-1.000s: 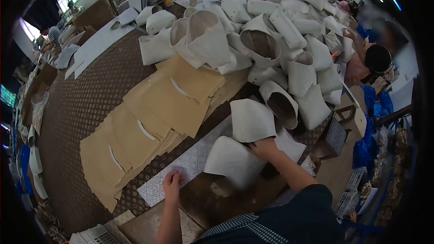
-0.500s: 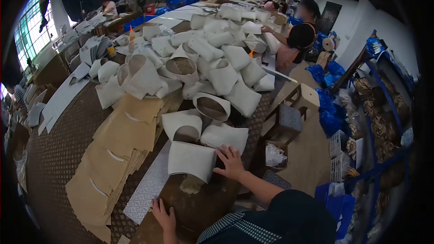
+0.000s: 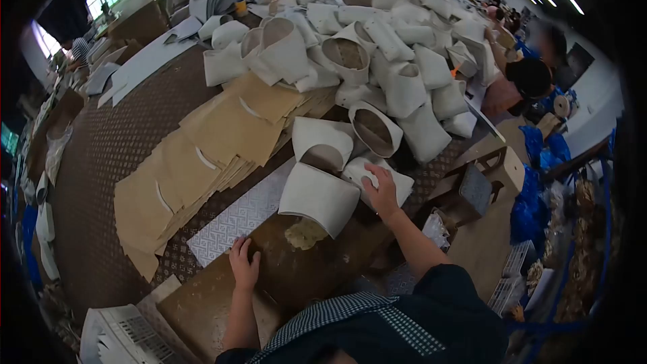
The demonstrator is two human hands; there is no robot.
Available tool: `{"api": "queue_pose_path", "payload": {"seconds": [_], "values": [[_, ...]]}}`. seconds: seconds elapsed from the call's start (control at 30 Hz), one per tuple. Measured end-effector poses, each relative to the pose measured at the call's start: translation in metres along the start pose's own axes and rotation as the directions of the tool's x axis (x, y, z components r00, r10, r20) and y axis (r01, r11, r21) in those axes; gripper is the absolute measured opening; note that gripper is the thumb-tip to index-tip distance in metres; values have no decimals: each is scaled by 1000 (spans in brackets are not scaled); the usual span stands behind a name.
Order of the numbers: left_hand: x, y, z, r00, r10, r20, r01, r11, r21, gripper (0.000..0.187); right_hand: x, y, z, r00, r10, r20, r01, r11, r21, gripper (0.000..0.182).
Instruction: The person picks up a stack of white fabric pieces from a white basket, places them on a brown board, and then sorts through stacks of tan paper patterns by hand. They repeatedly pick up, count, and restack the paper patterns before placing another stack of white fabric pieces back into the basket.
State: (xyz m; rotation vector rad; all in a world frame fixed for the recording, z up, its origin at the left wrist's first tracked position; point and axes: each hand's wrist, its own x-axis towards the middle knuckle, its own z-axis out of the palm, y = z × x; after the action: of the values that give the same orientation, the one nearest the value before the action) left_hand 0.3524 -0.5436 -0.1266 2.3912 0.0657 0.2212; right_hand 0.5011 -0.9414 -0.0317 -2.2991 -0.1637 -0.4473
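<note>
My right hand (image 3: 383, 192) is over a white, stiff, pouch-like piece (image 3: 400, 187), fingers apart and slightly bent. It seems to touch the piece without gripping it. Just left of it, another white piece (image 3: 318, 195) with a curved shell shape stands on the brown board (image 3: 323, 266). Behind that one lies a white piece (image 3: 321, 138) with an open mouth. My left hand (image 3: 244, 266) rests, fingers spread and holding nothing, at the board's left edge beside a grey patterned strip (image 3: 236, 212).
A large heap of similar white pieces (image 3: 411, 84) covers the table behind. Overlapping tan sheets (image 3: 195, 155) lie to the left. A stool (image 3: 472, 189) stands on the right, near a person (image 3: 519, 87). A white plastic crate (image 3: 128, 337) is at lower left.
My view has turned, so the scene sits higher and tilted. My right hand has shifted from the nearest white piece's edge onto the piece at its right. The left hand stays by the board's edge.
</note>
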Motion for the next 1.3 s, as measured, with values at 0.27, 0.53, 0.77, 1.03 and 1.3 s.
{"api": "queue_pose_path", "payload": {"seconds": [0.27, 0.53, 0.77, 1.03, 1.3], "values": [[15, 6, 29, 929, -261, -263, 247, 965, -85, 24, 172, -1, 80, 959, -24, 282, -103, 897, 429, 40], [30, 35, 52, 811, -354, -466, 487, 850, 202, 47, 337, 53, 164, 843, -318, 435, 292, 948, 126, 26], [29, 34, 51, 835, -373, -405, 503, 815, 287, 42, 511, 70, 262, 743, -601, 295, 664, 719, -206, 49], [123, 61, 43, 827, -362, -429, 384, 923, -39, 36, 429, 47, 177, 775, 41, 630, 87, 981, -171, 43], [299, 104, 56, 954, -98, -282, 147, 977, 156, 65, 422, 88, 223, 918, 117, 380, -13, 964, -265, 70]]}}
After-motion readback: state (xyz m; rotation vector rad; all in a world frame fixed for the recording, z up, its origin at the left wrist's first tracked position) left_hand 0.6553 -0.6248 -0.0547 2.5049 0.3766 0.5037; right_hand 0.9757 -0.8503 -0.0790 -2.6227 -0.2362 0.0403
